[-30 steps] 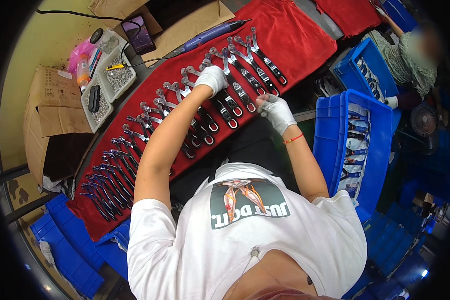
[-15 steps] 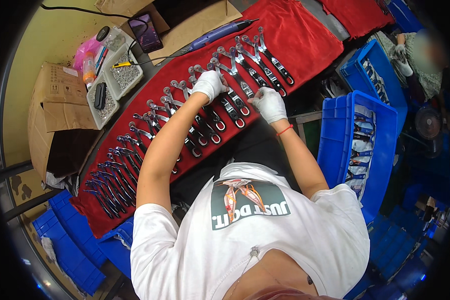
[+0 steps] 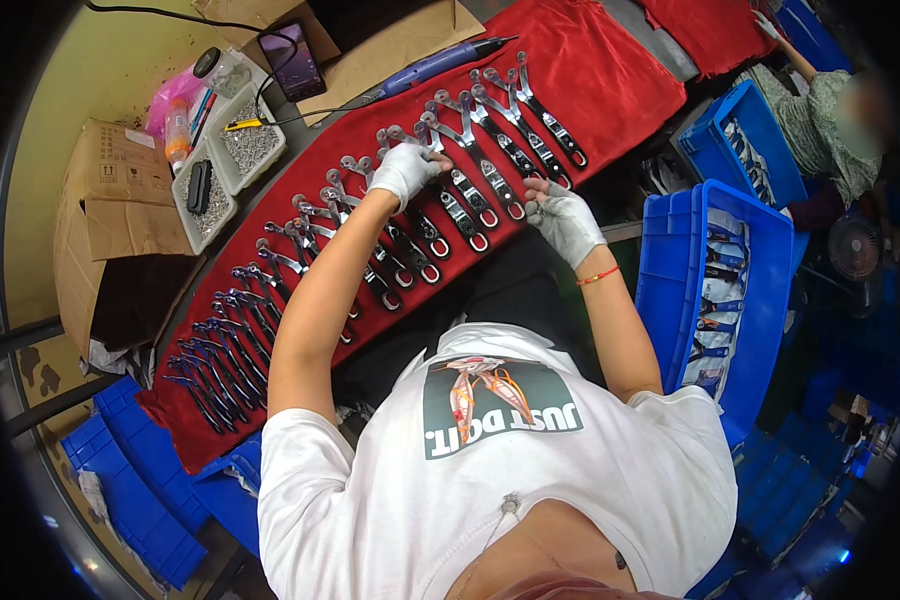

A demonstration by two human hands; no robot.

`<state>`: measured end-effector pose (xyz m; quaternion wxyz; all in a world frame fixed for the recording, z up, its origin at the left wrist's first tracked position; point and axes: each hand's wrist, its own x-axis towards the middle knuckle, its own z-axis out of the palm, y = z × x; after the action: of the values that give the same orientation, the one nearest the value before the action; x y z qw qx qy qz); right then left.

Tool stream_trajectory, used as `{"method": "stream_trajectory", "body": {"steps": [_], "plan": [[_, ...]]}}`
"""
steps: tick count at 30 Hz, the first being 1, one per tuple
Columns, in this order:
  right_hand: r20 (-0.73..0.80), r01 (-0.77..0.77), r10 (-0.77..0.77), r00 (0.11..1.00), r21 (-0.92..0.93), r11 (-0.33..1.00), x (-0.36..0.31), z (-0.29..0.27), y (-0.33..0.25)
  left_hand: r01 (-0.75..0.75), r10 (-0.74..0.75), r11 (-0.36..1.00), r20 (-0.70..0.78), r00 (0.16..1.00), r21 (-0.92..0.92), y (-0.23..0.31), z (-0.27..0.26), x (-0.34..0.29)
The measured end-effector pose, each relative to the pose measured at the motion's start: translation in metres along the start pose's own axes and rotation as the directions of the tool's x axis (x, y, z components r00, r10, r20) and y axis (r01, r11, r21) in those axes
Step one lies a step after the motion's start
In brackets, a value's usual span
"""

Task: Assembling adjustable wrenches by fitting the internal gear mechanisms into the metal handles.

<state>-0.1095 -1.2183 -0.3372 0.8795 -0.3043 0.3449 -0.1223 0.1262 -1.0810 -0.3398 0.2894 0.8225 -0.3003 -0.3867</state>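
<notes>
Several black-handled hand tools (image 3: pixel 495 180) with forked, shiny metal ends lie in a long slanting row on red cloth (image 3: pixel 610 80). My left hand (image 3: pixel 402 175), in a white glove with bare fingertips, is over the upper part of the row. Its fingers stretch to the right beside a tool's metal end, and I see nothing held in them. Just off the row's near edge, my right hand (image 3: pixel 567 228) is raised in a similar glove. Its fingers are loosely bent and apart, with nothing visible between them. The handle ends nearest it have looped tips.
Behind the row lie a purple pen-shaped power tool (image 3: pixel 440 68) and a phone (image 3: pixel 292 62). White trays (image 3: pixel 232 212) of small metal parts and a cardboard box (image 3: pixel 120 200) stand at left. Blue crates (image 3: pixel 670 270) holding packaged tools are at right, near another person (image 3: pixel 820 120).
My right hand has drawn back to the right and toward me, away from a tool's handle, its fingers loosening. My left hand has shifted slightly left. The other person has moved an arm away.
</notes>
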Motion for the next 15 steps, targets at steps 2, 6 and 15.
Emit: {"method": "stream_trajectory", "body": {"steps": [2, 6, 15], "plan": [[0.090, -0.074, 0.070, 0.994, 0.051, 0.996, -0.004, 0.001, 0.000, -0.036, 0.035, 0.999, 0.038, 0.999, 0.018, -0.006, 0.002, -0.008], [0.139, -0.058, 0.045, 0.989, 0.087, 0.995, -0.006, 0.008, 0.005, 0.007, -0.007, 0.998, -0.003, 1.000, -0.060, -0.012, 0.014, -0.021], [0.110, -0.085, 0.085, 0.990, -0.004, 0.996, -0.001, 0.007, 0.010, -0.056, 0.050, 0.976, 0.037, 0.998, 0.208, -0.005, 0.012, -0.028]]}}
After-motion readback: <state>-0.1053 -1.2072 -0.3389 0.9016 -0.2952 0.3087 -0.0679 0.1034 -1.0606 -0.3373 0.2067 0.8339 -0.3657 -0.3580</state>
